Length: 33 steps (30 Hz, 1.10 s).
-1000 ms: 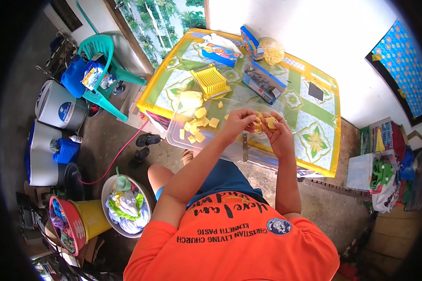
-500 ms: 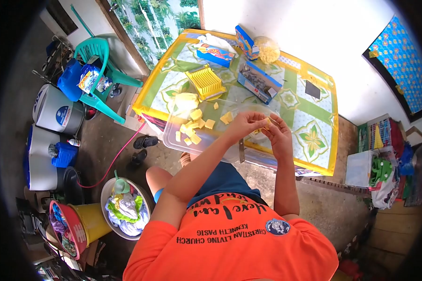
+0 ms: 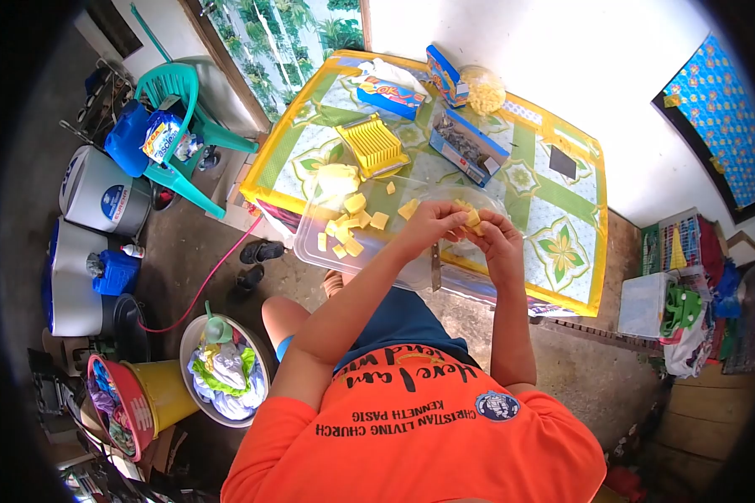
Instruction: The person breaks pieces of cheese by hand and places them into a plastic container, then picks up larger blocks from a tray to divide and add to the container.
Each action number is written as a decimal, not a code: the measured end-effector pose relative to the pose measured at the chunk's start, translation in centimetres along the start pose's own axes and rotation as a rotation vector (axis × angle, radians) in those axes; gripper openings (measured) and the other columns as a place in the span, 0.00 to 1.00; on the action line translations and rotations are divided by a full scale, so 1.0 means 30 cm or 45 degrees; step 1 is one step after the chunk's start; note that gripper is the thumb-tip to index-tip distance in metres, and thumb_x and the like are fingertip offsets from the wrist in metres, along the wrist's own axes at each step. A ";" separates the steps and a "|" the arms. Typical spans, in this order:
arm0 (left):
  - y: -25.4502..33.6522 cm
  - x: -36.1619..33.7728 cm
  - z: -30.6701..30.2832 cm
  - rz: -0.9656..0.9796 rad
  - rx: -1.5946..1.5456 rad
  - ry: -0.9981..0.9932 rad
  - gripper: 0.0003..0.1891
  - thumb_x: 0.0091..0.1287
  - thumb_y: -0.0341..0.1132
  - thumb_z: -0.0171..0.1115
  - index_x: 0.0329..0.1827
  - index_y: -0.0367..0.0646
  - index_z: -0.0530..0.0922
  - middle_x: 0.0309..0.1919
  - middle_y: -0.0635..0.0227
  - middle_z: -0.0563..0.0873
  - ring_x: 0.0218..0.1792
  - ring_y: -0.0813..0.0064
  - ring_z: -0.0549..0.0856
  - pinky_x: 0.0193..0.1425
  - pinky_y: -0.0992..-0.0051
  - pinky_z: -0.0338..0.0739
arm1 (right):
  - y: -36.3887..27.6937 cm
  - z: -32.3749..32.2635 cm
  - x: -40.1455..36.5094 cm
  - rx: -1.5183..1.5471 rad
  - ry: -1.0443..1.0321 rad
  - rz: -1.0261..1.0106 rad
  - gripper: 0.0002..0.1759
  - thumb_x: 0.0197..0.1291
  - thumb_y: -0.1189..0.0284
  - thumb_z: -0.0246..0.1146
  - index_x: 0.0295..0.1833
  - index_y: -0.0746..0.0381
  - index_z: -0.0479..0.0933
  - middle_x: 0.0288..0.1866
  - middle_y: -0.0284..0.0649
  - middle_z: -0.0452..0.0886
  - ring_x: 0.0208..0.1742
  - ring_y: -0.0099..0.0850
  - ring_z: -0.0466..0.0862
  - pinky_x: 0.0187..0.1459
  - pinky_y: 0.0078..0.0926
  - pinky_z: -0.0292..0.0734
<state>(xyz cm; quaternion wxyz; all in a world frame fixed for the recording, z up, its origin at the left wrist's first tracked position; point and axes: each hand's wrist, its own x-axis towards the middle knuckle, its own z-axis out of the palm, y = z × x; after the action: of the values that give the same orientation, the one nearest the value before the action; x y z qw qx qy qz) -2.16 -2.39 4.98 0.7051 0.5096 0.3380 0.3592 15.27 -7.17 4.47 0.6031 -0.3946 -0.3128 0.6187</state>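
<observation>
In front of me, both hands meet over the right part of a clear plastic tray (image 3: 310, 239). A small yellow piece (image 3: 471, 220) is pinched between the fingertips of my left hand (image 3: 439, 223) and my right hand (image 3: 500, 240). Several yellow chunks (image 3: 354, 222) lie in the tray's left part, with a larger pale yellow lump (image 3: 338, 178) behind them. Below my left hand, a metal knife blade (image 3: 435, 268) sticks out over the tray's near edge.
A yellow slotted rack (image 3: 372, 146), an open blue box (image 3: 468, 149), another blue box (image 3: 390, 101) and a round container of yellow bits (image 3: 483, 90) stand on the patterned tablecloth (image 3: 562, 251). A green chair (image 3: 195, 138) and a laundry basin (image 3: 264, 402) are at left.
The yellow piece shows more plainly between my fingers, and my right hand has tilted slightly. The view has shifted a little; the chunks in the tray lie as before.
</observation>
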 end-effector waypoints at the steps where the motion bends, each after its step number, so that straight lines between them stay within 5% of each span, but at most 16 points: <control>1: 0.002 -0.003 0.000 -0.006 0.003 0.002 0.16 0.68 0.40 0.60 0.50 0.37 0.81 0.37 0.68 0.86 0.35 0.81 0.84 0.41 0.80 0.80 | 0.000 0.001 -0.001 -0.001 -0.002 -0.001 0.13 0.64 0.77 0.59 0.52 0.71 0.74 0.46 0.45 0.81 0.45 0.32 0.85 0.48 0.26 0.83; 26: 0.003 -0.054 0.013 0.154 0.202 0.102 0.16 0.66 0.43 0.64 0.49 0.42 0.84 0.31 0.75 0.85 0.30 0.87 0.80 0.34 0.85 0.75 | -0.003 0.063 -0.003 -0.227 -0.041 -0.090 0.14 0.63 0.74 0.63 0.52 0.67 0.74 0.46 0.38 0.81 0.43 0.22 0.81 0.42 0.19 0.81; 33: 0.015 -0.081 0.024 -0.009 0.039 0.193 0.15 0.69 0.42 0.59 0.48 0.39 0.84 0.31 0.72 0.85 0.32 0.85 0.81 0.36 0.83 0.77 | 0.021 0.065 -0.003 -0.210 -0.121 -0.130 0.13 0.63 0.74 0.62 0.52 0.67 0.74 0.45 0.39 0.81 0.44 0.24 0.82 0.42 0.21 0.81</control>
<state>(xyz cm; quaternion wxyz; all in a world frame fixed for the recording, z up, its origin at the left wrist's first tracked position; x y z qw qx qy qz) -2.88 -4.69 5.86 0.6708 0.4905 0.3977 0.3889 13.26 -7.14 4.88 0.5838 -0.3967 -0.4104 0.5774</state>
